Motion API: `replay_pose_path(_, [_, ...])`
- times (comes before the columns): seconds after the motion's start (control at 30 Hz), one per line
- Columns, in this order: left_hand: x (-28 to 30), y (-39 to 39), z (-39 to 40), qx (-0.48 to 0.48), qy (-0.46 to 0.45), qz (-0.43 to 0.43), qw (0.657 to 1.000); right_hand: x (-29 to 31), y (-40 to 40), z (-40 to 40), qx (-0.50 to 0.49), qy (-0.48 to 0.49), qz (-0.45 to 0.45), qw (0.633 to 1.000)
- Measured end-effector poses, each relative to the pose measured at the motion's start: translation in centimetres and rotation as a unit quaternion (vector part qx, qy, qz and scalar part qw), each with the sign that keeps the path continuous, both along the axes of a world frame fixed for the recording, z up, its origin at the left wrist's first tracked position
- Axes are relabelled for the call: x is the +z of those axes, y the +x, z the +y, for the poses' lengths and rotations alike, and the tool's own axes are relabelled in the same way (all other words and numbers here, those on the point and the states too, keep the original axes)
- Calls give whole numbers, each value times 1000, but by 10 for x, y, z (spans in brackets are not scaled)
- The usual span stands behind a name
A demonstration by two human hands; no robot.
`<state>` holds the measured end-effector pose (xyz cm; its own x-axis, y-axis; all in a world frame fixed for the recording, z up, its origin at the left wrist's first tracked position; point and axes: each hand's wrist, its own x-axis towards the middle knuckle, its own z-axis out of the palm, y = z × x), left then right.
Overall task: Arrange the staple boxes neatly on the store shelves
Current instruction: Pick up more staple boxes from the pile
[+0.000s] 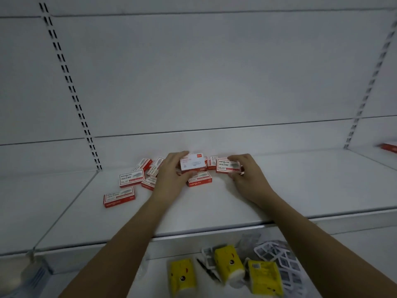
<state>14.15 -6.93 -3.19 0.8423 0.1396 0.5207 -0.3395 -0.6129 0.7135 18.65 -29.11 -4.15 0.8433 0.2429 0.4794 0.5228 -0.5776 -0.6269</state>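
Head view: the staple boxes (131, 179) lie scattered toward the back of the white shelf (214, 211), left of its middle, tilted every which way and some overlapping. The left hand (171, 171) grips one box (192, 163) lifted above the heap, thumb under and fingers over. The right hand (245, 168) pinches another box (228, 166) at the heap's right end; whether it rests on the shelf is hard to tell. No tidy row shows yet, so the arranging looks barely begun. Yellow packets (227, 263) sit on the lower shelf near its front edge
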Motion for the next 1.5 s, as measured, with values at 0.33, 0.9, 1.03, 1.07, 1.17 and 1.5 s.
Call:
replay_pose_path(0.33, [29,-29,-23,-114,-22,65,991,55,-82,-60,-81,-101,-11,992])
replay_pose_path(0.9, [61,-90,-193,-268,25,83,959,68,-231,-217,-273,-89,-5,958])
replay_pose_path(1.03, [59,-118,-245,-291,43,87,952,67,-261,-265,-275,-78,-13,958])
replay_pose_path(1.07, [58,-128,-261,-296,43,89,950,67,-271,-279,-273,-74,-14,959])
replay_pose_path(1.17, [55,-157,-314,-299,37,92,949,69,-301,-325,-264,-76,-14,961])
replay_pose_path(1.5, [66,-224,-460,-316,19,85,945,92,-381,-469,-276,-98,-7,956])
